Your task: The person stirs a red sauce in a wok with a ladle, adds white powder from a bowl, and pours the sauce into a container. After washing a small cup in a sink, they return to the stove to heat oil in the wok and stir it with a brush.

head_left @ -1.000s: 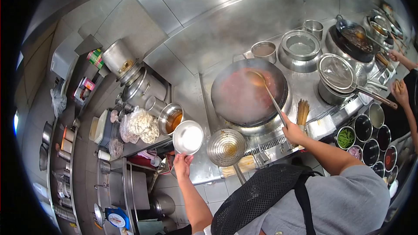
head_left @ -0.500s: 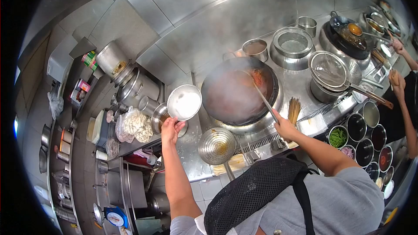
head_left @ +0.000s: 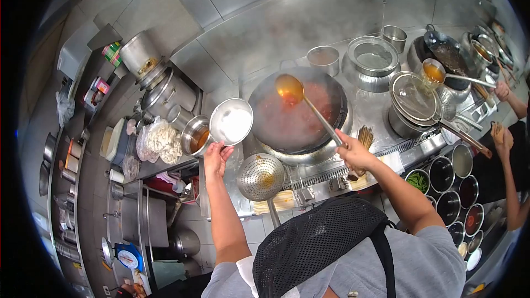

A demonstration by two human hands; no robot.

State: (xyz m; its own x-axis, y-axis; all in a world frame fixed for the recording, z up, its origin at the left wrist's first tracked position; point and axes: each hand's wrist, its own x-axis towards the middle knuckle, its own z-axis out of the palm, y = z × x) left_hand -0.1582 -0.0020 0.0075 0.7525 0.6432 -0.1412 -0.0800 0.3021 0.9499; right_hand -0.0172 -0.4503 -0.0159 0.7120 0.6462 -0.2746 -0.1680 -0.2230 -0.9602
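My left hand [head_left: 217,160] pinches the near rim of a round metal bowl [head_left: 232,121] with something white in it. The bowl is tilted, just left of a dark wok [head_left: 265,132]. In my right hand [head_left: 355,154] is the long handle of a ladle [head_left: 290,87], its bowl raised over the wok and coloured orange-brown. Reddish food in liquid [head_left: 320,96] steams inside the wok. Below the wok lies a perforated skimmer [head_left: 261,177], and a bamboo brush [head_left: 365,137] stands near my right hand.
Left of the bowl stands a metal pot [head_left: 196,134] with brown liquid, beside bagged pale food [head_left: 165,141]. To the right are a mesh strainer [head_left: 414,95] on a pot and several ingredient containers [head_left: 440,172]. A co-worker's hand [head_left: 502,91] holds another ladle [head_left: 433,72].
My ladle has risen out of the wok's contents, and its bowl now shows. Steam over the wok has thinned. The co-worker's ladle has moved from their wok toward the mesh strainer.
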